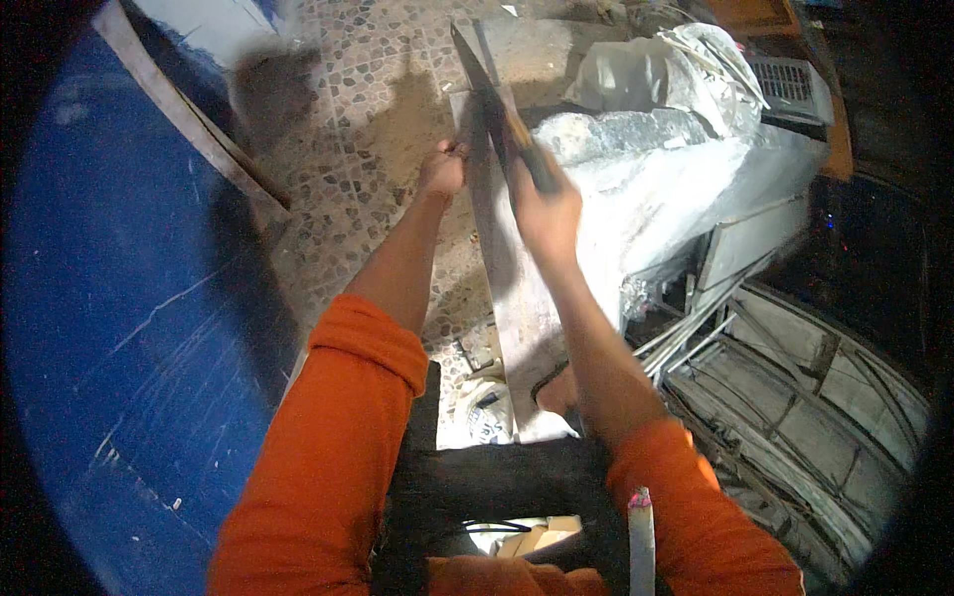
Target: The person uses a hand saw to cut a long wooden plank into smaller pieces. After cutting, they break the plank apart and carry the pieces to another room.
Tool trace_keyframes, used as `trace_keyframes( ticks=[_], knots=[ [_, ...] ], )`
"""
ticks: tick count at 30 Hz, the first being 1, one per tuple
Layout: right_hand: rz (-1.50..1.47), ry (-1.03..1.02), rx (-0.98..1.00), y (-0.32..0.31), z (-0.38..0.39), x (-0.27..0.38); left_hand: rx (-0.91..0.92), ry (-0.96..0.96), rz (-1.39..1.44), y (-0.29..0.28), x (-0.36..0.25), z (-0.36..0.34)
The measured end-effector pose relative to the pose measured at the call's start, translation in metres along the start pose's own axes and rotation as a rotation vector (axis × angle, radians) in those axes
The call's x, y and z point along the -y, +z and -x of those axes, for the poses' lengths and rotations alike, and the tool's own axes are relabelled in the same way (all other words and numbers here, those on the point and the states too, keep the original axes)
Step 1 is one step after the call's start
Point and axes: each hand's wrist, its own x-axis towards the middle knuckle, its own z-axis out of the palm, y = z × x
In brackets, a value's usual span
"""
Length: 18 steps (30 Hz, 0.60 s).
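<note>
A scuffed blue panel (119, 308) fills the left side, and a pale, bulky mass (676, 184) crowds the plank (507, 283) on the right, with a white sack (636, 74) beyond and a metal frame (795, 387) lower right. The saw (481, 74) is over the plank's far end, long axis slanting, tip pointing away and slightly left. The right hand (550, 219) is clamped on its handle; the left hand (444, 171) curls by the plank's left edge, its grip unclear.
</note>
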Motion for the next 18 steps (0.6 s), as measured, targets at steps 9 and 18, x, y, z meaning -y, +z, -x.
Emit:
trace_keyframes(
  ticks=[9,18],
  knots=[
    [0.066,0.276,0.137,-0.11,0.139,0.044,-0.062,-0.111,0.341,-0.03,0.022,-0.022],
    [0.376,0.069,0.184,0.005,-0.074,0.034,0.099,-0.081,0.277,0.017,0.0,-0.011]
  ],
)
